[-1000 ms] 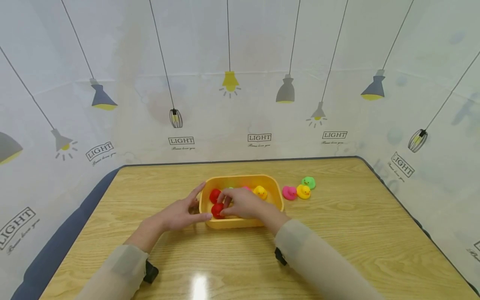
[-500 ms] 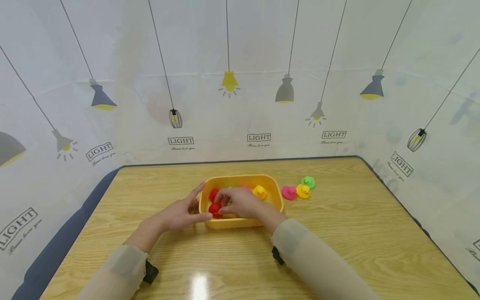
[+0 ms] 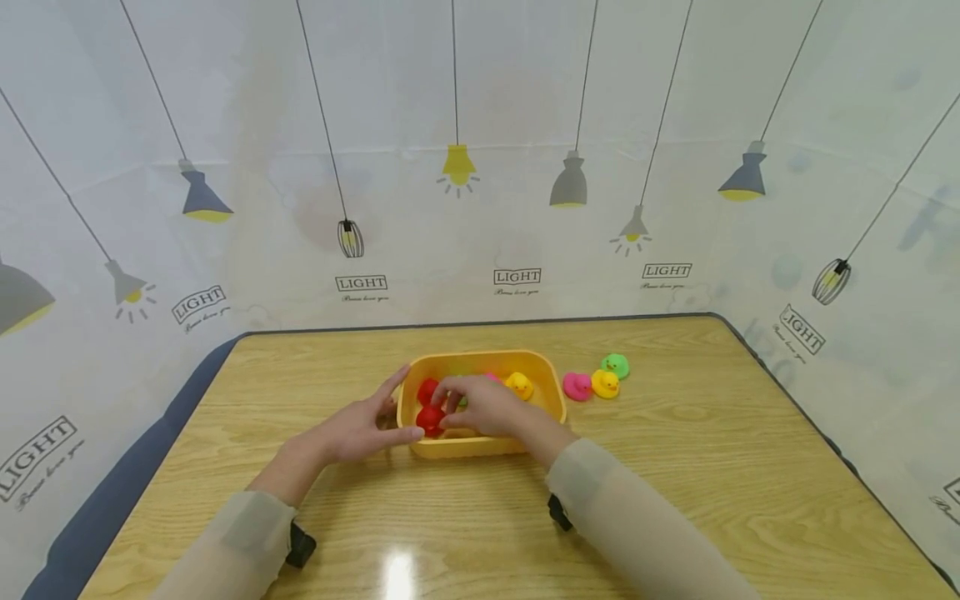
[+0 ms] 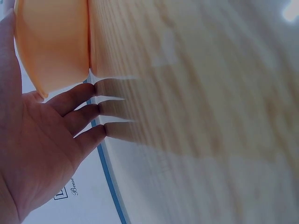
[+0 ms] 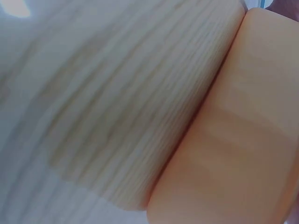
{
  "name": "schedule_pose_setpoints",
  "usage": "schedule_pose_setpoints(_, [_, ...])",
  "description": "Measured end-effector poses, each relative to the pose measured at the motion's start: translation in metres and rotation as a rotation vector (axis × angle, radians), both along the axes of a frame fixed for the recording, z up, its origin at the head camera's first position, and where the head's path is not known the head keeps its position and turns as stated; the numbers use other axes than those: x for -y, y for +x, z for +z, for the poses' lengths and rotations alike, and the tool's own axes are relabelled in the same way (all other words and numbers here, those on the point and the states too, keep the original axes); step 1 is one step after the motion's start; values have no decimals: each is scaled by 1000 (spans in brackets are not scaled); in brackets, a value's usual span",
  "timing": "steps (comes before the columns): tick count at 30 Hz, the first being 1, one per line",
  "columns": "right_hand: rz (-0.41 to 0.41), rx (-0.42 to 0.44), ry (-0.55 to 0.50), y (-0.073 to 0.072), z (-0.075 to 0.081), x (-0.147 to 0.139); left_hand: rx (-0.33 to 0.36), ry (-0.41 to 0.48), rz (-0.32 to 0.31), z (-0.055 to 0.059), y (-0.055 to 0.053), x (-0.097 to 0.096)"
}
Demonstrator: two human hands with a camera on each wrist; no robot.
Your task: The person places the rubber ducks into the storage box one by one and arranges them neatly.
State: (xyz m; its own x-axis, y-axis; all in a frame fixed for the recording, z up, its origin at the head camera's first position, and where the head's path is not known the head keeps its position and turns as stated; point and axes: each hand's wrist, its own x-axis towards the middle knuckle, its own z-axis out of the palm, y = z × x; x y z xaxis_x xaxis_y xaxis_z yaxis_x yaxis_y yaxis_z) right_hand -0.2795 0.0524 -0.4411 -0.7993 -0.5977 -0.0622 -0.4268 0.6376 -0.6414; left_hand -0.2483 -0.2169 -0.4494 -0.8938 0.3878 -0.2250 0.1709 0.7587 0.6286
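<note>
A yellow-orange plastic bin (image 3: 487, 448) stands on the table with small toys in it. My left hand (image 3: 360, 429) rests on its left end, index finger along the far rim and thumb on the near rim; in the left wrist view its other fingers (image 4: 74, 109) are stretched out to the tabletop. Inside, my right hand (image 3: 480, 404) pinches a red toy duck (image 3: 428, 422) at the near left corner. Another red toy (image 3: 427, 391) sits just behind it. A yellow rubber duck (image 3: 519, 385) lies at the right; pink and green toys are partly hidden behind my right hand.
Outside the bin to the right, a pink duck (image 3: 577, 386), a yellow duck (image 3: 605, 384) and a green duck (image 3: 615, 365) sit close together on the wooden table (image 3: 720, 467). A lamp-printed cloth (image 3: 420, 192) hangs behind and at the sides.
Over the last second my right hand and the red toy duck have shifted slightly left inside the bin. My left hand has stayed in place.
</note>
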Motion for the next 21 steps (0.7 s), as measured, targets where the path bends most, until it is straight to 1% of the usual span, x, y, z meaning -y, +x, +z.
schedule_pose_setpoints(7, [6, -42, 4, 2, 7, -16, -4, -5, 0, -1, -1, -1])
schedule_pose_setpoints(11, [1, -49, 5, 4, 11, -28, 1, -13, 12, -1, -1, -2])
schedule_pose_setpoints(15, [-17, -39, -8, 7, 13, -46, 0, -15, 9, 0, 0, -2])
schedule_pose_setpoints(21, [-33, -63, -11, 10, 19, -77, -2, -12, 4, -1, -1, -1])
